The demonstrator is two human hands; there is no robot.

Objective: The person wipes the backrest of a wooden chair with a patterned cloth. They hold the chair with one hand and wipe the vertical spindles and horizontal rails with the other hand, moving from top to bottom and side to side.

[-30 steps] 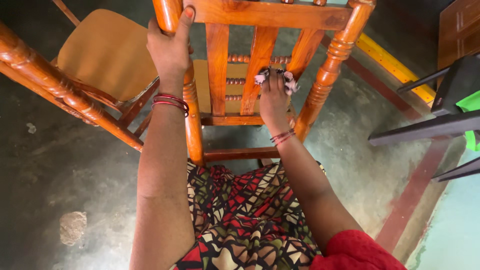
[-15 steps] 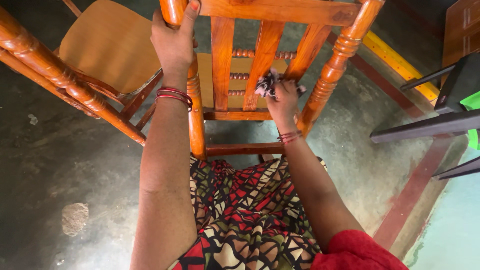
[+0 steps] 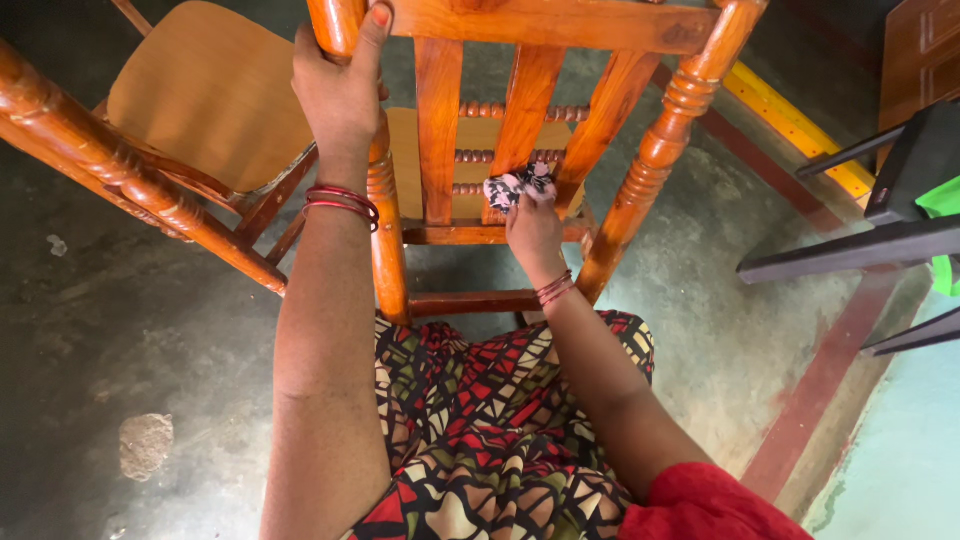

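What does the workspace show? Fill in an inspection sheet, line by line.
Surface: grey concrete floor, stained, pale patch lower left.
Job's things: wooden chair with turned posts; patterned cloth pressed against a back slat.
Clutter: second wooden chair to the left.
Grippers: left hand grips the chair's post; right hand holds the cloth.
Cables: nothing seen.
Surroundings: dark furniture frame at right, yellow strip along the floor.

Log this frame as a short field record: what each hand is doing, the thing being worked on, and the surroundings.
left hand: grips the chair's left back post near the top
right hand: presses a small patterned cloth against a back slat
wooden chair: glossy, turned posts, slatted back
second wooden chair: on the left side
floor: dark, stained concrete
dark furniture legs: right edge
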